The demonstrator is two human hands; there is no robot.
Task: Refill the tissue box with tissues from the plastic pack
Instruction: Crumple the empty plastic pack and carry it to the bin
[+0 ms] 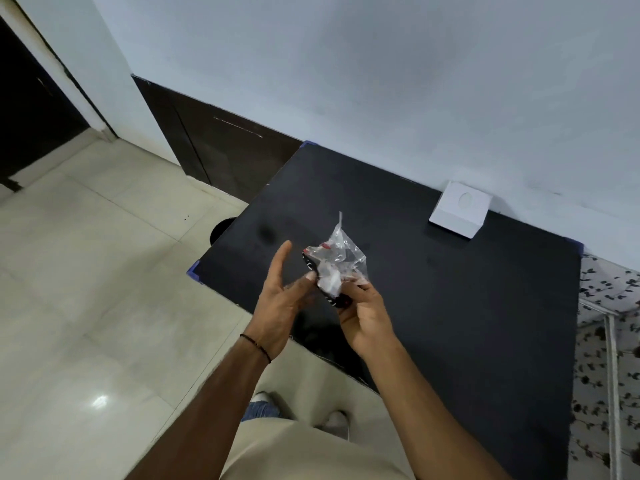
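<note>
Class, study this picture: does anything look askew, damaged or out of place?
The white tissue box sits turned at an angle against the wall, not square to the black table. The plastic pack held in both hands looks crumpled. Nothing is spilled.

Lying bare across most of the black worktop (450, 306), leaving open passage toward the white tissue box (459, 209). Standing hard against the wall (381, 81), blocking any approach from behind the box.

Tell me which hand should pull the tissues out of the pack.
Left, probably. The right hand grips the plastic pack from below, while the left hand is open, its fingers already at the white tissues.
</note>
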